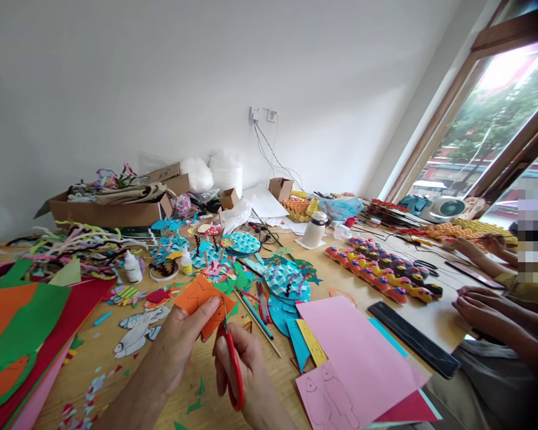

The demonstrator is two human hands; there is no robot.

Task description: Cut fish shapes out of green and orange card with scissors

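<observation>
An orange paper piece [201,306], seemingly fish-shaped, is held tilted above the table; red-handled scissors [231,364] bite its lower edge.

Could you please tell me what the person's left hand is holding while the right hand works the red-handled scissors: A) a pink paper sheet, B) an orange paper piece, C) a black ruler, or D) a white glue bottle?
B: the left hand pinches an orange paper piece, which the red-handled scissors in the right hand meet.

head-worn view, looking forward and down, table [434,319] close
</observation>
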